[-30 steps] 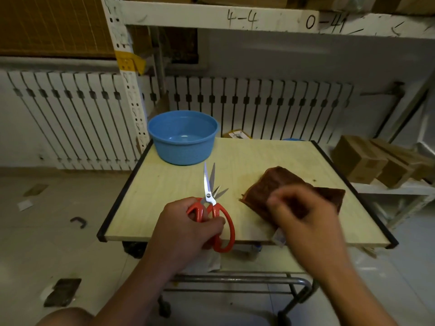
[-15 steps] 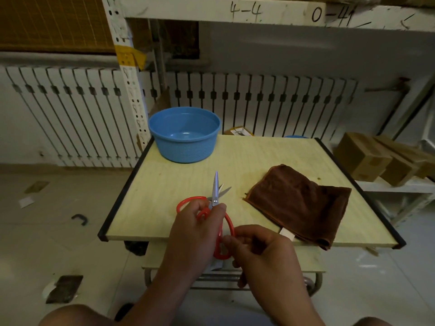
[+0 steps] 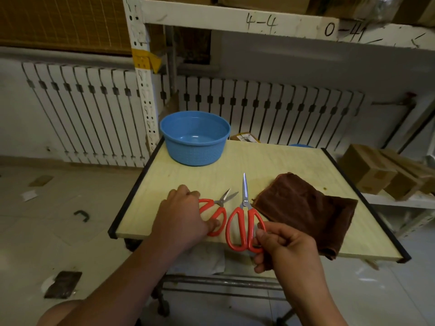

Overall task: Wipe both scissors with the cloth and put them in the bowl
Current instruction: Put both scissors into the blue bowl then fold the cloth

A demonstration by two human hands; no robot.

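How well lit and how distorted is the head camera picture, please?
Head view: dim and warm; wide-angle bending curves the shelf beam and table edges; glare glints on the larger scissors blades; brown cloth folds are lost in shadow.

Your path across the bare table [image 3: 270, 161] toward the bowl [image 3: 195, 137] is open. The cloth [image 3: 306, 208] blocks the right side; shelf post [image 3: 143, 90] stands just left of the bowl.

Bowl [image 3: 195, 137] at table's [image 3: 277, 161] far-left corner, two scissors [image 3: 217, 209] [image 3: 244, 217] near front, cloth [image 3: 306, 208] right
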